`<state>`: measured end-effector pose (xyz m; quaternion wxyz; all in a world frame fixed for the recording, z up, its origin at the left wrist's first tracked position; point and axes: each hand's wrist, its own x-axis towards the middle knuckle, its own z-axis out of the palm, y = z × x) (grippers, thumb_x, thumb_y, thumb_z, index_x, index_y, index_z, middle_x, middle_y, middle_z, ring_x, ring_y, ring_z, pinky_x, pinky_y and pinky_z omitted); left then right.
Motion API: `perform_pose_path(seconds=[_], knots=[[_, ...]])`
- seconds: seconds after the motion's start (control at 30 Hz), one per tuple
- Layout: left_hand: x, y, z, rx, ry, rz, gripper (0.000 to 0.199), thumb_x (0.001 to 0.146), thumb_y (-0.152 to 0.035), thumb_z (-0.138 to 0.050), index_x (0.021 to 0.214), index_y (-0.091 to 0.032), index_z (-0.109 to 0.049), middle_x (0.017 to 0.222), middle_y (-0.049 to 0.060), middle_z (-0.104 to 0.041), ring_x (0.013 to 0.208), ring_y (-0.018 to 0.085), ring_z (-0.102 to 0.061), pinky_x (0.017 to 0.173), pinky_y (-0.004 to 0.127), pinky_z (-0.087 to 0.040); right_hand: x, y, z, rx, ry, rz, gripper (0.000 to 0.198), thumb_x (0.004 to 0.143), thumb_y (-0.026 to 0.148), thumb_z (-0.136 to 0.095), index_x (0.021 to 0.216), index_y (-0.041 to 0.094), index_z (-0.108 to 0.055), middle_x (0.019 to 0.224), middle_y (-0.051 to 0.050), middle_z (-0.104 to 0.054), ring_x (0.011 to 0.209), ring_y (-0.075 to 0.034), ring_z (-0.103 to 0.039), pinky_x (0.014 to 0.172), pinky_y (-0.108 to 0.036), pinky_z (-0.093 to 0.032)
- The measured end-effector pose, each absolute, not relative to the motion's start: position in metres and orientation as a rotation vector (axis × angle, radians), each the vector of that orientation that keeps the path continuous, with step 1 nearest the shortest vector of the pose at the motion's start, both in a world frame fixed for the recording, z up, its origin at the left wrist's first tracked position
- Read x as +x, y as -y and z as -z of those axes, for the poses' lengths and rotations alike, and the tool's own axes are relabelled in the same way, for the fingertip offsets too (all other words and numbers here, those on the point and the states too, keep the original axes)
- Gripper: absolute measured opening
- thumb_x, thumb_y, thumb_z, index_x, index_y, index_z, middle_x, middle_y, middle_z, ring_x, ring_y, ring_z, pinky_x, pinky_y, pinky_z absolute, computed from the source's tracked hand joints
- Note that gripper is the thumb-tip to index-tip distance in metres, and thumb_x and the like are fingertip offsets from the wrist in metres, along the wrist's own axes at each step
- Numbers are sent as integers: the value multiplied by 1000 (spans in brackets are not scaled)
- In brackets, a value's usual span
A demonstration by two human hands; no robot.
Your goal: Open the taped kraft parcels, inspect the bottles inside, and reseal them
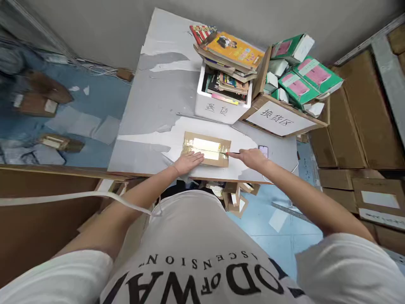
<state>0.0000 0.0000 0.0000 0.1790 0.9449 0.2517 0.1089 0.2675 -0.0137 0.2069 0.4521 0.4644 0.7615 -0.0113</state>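
A flat brown cardboard box [206, 134] with shiny clear tape and a pale label [206, 144] lies near the front edge of the table. My left hand [189, 162] rests flat on the box's lower left part, fingers stretched out. At the box's right end, my right hand [249, 158] is closed around a slim dark tool [234, 153]; its kind is too small to tell. The tool's tip meets the taped right part of the box, and my index finger lies along it.
Behind the box, a white bin [218, 107] holds stacked books, beside a carton [281, 119] of green-and-pink boxes. Right of my hand lies a phone [263, 150]. A white cable [79, 195] crosses my left arm. Cartons [344, 118] stand at right; packages litter the floor.
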Motion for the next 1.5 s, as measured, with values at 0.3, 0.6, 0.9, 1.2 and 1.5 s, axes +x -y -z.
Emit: perform_pose_path(seconds=[0.3, 0.6, 0.9, 1.2, 1.5], knots=[[2, 3, -2, 2631, -773, -395, 46, 92, -12, -35, 134, -20, -52, 141, 7, -50, 135, 19, -42, 113, 39, -31, 315, 34, -216, 1201, -1958, 57, 85, 85, -2, -34, 146, 50, -8, 98, -6, -63, 63, -15, -61, 56, -25, -31], [6, 9, -27, 2612, -820, -387, 39, 95, -29, -38, 128, -19, -57, 136, 11, -55, 129, 24, -49, 108, 42, -33, 365, 98, -175, 2161, -2225, 788, 61, 91, 25, -42, 149, 33, -26, 118, -6, -64, 80, -18, -63, 70, -30, -51], [35, -29, -68, 2659, -1131, -176, 127, 50, -78, -67, 149, -13, -22, 156, 25, -12, 142, 48, -6, 108, 64, 1, 313, 110, -89, 2790, -1659, 2030, 72, 84, 35, -52, 150, 31, -25, 95, -2, -64, 48, -7, -49, 40, -22, -46], [41, -37, -63, 2595, -1207, -66, 129, 47, -76, -67, 150, -14, -20, 155, 22, -18, 141, 46, -12, 109, 62, 4, 324, 110, -86, 2700, -1864, 1767, 64, 86, 33, -50, 148, 32, -31, 93, -3, -67, 44, -7, -48, 44, -23, -47], [41, -43, -58, 2555, -1195, -129, 128, 47, -73, -69, 149, -14, -22, 154, 22, -22, 140, 45, -16, 110, 62, 7, 326, 100, -105, 2544, -1896, 1669, 64, 87, 30, -47, 149, 31, -30, 70, 3, -61, 39, -6, -46, 45, -23, -47]])
